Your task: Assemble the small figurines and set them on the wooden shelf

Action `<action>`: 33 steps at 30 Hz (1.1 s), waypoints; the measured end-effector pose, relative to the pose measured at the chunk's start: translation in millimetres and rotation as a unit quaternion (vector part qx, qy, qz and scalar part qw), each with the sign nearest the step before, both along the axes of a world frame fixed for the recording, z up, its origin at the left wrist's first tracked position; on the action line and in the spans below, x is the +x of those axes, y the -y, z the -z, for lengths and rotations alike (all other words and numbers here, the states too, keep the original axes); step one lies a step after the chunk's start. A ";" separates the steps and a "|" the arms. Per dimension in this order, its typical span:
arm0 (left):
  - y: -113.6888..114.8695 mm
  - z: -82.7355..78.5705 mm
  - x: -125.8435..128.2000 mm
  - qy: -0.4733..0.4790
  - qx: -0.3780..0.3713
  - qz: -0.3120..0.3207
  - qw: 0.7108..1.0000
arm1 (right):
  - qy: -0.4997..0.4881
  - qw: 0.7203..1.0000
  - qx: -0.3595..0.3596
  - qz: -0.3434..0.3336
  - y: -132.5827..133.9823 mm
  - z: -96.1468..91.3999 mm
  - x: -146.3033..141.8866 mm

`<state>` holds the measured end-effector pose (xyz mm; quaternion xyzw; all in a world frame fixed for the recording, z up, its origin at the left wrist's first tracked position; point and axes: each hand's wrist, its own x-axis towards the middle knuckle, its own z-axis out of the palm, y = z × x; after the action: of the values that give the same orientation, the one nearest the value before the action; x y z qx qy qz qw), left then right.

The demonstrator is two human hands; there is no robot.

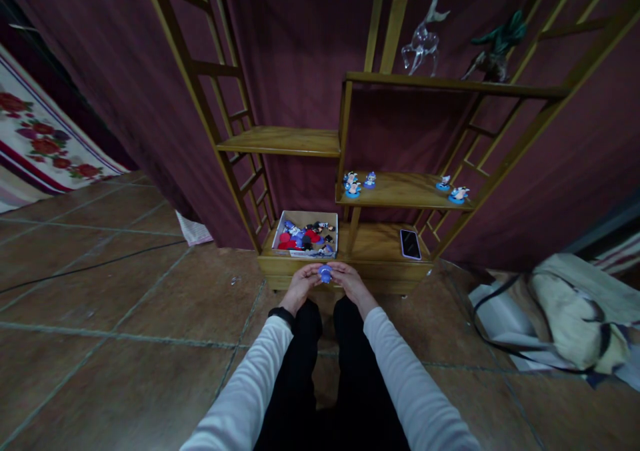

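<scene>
My left hand (301, 283) and my right hand (349, 281) meet in front of a low wooden shelf unit (395, 254). Both pinch a small blue figurine (325, 275) between their fingertips. Just beyond the hands, a cardboard box (306, 219) on the bottom shelf holds several small figurines in red, blue and black. Several blue-based figurines (353, 185) stand on the middle shelf, with two more (453, 191) at its right end.
A phone (410, 243) lies flat on the bottom shelf. A glass deer (425, 37) and a dark green figure (495, 47) stand on the top shelf. A beige bag (575, 311) lies on the tiled floor to the right. A folded cloth (194, 229) rests against the dark red wall.
</scene>
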<state>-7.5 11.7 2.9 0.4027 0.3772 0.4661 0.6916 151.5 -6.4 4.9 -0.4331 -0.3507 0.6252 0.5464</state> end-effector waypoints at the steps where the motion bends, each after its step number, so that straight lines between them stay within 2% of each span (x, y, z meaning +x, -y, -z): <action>1: -0.3 0.4 -0.1 0.000 -0.001 0.000 1.000 | -0.003 1.000 -0.003 -0.002 -0.3 0.3 0.2; 11: -3.5 2.7 1.7 -0.004 -0.033 0.001 0.999 | -0.006 1.000 -0.022 -0.003 -0.6 0.0 -2.0; 17: -3.2 0.5 2.3 -0.007 -0.051 -0.012 0.999 | -0.012 0.999 -0.022 -0.044 0.5 -2.7 -2.4; 24: -4.1 1.5 3.1 -0.026 -0.044 0.015 0.999 | 0.000 0.999 -0.027 -0.026 0.6 -2.2 -5.7; 33: -3.9 2.0 4.7 -0.047 -0.043 0.019 0.998 | 0.019 0.999 -0.029 -0.029 -0.8 0.0 -7.5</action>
<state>-2.8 15.7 0.9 0.4007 0.4215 0.4168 0.6986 144.0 -5.6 4.9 -0.4504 -0.3555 0.6424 0.5080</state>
